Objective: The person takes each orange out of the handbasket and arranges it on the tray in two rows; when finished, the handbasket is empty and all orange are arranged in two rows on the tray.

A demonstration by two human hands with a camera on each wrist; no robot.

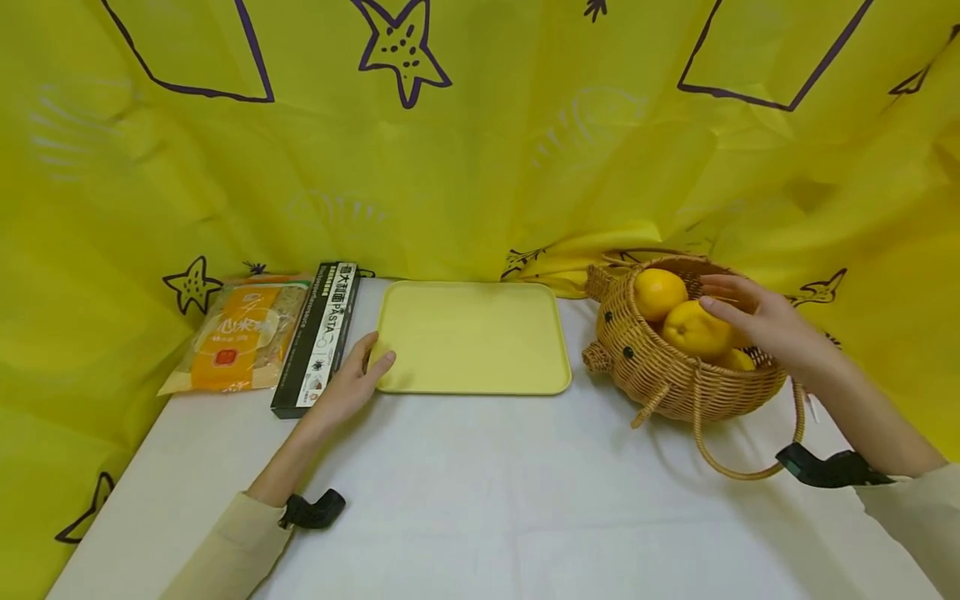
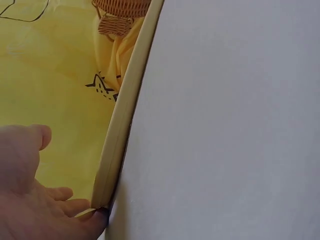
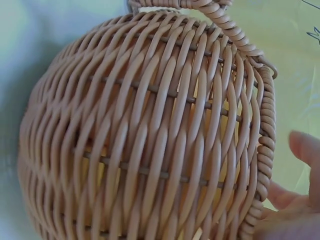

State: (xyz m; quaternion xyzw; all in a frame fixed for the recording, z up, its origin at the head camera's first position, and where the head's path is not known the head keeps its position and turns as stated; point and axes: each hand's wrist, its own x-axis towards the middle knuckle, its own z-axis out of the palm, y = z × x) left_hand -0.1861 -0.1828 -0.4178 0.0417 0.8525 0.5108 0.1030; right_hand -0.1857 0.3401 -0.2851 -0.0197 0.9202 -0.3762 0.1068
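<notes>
My left hand is at the left edge of a pale yellow rectangular tray, its thumb apart from the fingers. In the left wrist view, fingertips meet the corner of the tray. On the right, my right hand reaches over a wicker basket shaped like an animal, fingers spread loosely beside a large yellow fruit. A rounder orange-yellow fruit lies behind it. The right wrist view shows the woven basket side, with the hand beyond the rim.
Left of the tray are a black and white pasta box and a plastic food bag with an orange label. The basket's handle hangs onto the white table. A yellow patterned cloth rises behind everything.
</notes>
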